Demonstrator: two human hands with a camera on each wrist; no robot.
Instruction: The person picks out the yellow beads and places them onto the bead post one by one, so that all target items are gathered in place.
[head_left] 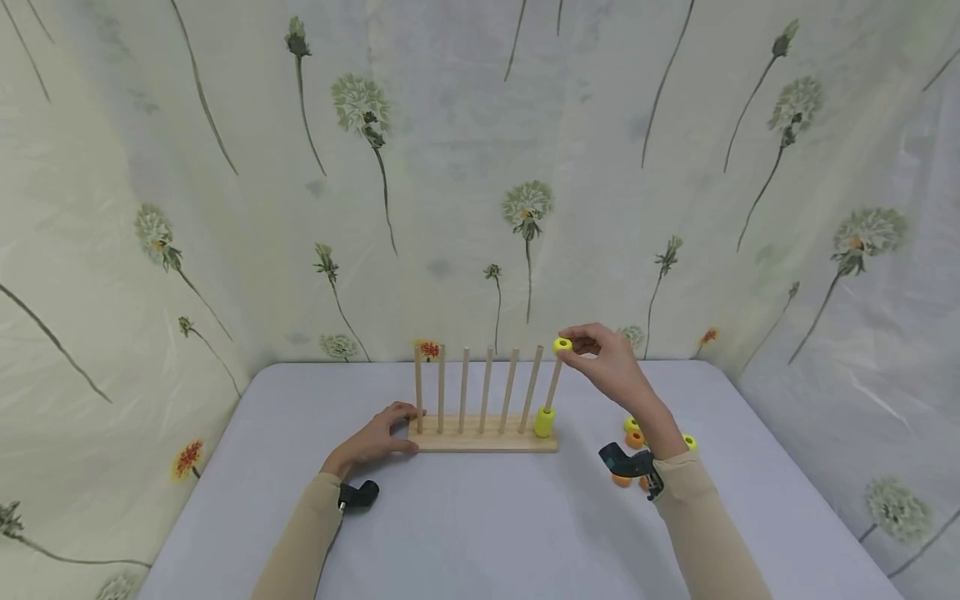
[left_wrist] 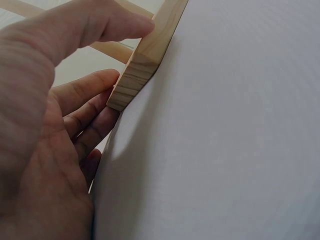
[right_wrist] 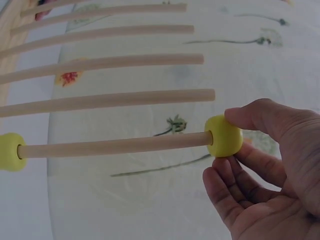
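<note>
A wooden peg rack [head_left: 480,440] with several upright dowels stands on the table. My left hand [head_left: 381,435] grips the rack's left end, thumb at the front edge and fingertips round the end block [left_wrist: 132,82]. At the top of the rightmost peg [right_wrist: 115,146], my right hand [head_left: 611,362] pinches a yellow bead [right_wrist: 223,136] between thumb and fingers. The tip of that peg enters the bead's hole. Lower on the same peg, yellow beads [head_left: 544,422] sit down at the base. The other pegs are bare.
Right of the rack, partly behind my right forearm, lie loose yellow beads [head_left: 690,442] and orange beads [head_left: 635,439]. A white-covered table [head_left: 480,525] bears everything. Behind it hangs a dandelion-print curtain [head_left: 450,208].
</note>
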